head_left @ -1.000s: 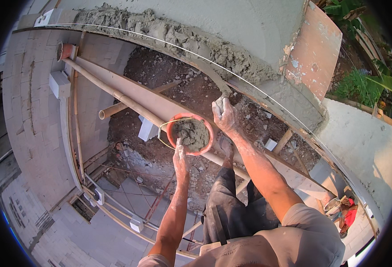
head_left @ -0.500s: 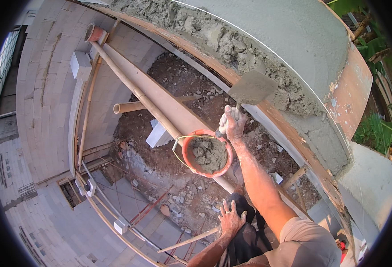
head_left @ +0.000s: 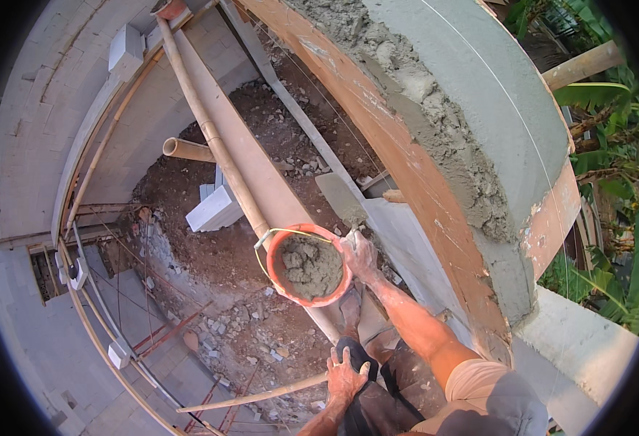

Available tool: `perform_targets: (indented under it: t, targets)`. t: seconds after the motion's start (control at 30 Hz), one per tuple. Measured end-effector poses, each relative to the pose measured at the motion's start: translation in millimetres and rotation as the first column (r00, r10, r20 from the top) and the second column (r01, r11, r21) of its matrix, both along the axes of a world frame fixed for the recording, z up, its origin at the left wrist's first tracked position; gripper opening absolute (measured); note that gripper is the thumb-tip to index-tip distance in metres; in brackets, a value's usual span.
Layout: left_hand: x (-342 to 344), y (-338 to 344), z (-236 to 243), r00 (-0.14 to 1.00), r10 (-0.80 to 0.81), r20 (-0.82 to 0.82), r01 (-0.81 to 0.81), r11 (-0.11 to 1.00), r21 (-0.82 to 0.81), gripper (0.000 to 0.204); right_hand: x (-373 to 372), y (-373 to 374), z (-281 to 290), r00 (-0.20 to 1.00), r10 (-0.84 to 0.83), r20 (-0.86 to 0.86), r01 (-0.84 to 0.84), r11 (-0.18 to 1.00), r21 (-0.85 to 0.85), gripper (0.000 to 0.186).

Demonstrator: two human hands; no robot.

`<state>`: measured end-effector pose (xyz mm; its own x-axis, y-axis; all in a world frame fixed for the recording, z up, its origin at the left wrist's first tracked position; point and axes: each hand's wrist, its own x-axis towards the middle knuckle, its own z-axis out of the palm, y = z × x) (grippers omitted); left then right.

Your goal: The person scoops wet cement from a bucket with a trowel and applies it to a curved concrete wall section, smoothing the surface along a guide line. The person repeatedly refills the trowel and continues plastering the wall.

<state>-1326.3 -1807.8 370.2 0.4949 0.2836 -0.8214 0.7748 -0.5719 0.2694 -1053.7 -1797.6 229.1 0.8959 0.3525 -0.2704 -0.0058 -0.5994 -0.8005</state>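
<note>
My right hand [head_left: 361, 256] is closed round the handle of a trowel [head_left: 341, 198], just right of an orange bucket. The flat, mortar-smeared blade points away from me, past the bucket's far right side. Grey wet mortar [head_left: 309, 267] fills much of the bucket [head_left: 295, 297], and its yellow-green handle lies over toward the left. My left hand [head_left: 346, 375] rests on my bent knee, its fingers spread and holding nothing. To the right, rough mortar [head_left: 425, 94] runs in a ridge along the smoother grey surface [head_left: 490, 80], behind a brown form board [head_left: 385, 123].
A thin string [head_left: 509, 92] crosses the smooth surface. A plank [head_left: 250, 152] and a bamboo pole [head_left: 221, 156] lead away beyond the bucket, over rubble-strewn soil [head_left: 261, 338] below. White blocks [head_left: 214, 209] lie left of the pole. Banana leaves [head_left: 610, 291] grow at the far right.
My right hand has drawn the trowel back from the mortar ridge, left and down toward the bucket. The view has shifted. My left hand still rests on my knee.
</note>
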Motion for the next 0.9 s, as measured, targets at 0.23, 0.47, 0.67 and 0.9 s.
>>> perform_targets:
  t: [0.23,0.47,0.67,0.9]
  targets:
    - [-8.1,-0.1,7.3,0.984,0.173,0.031,-0.174,0.984,0.028,0.077,-81.5,-46.9,-2.1,0.743,0.584,-0.327,-0.665,0.697,-0.267,0.031]
    - [-37.2,-21.9,-0.7,0.911,0.413,-0.008,-0.413,0.909,-0.045,0.076,-43.7,102.8,-66.1,0.659,0.606,-0.447,-0.739,0.408,-0.536,0.026]
    - [-34.4,-24.9,4.1,0.872,0.487,-0.058,-0.490,0.869,-0.068,0.076,-97.0,58.7,-118.6,0.273,0.940,-0.206,-0.702,0.048,-0.710,0.019]
    - [-34.4,-56.4,0.9,0.827,0.561,0.029,-0.558,0.827,-0.073,0.077,-39.8,112.5,-42.0,0.311,0.870,-0.382,-0.815,0.038,-0.578,0.020]
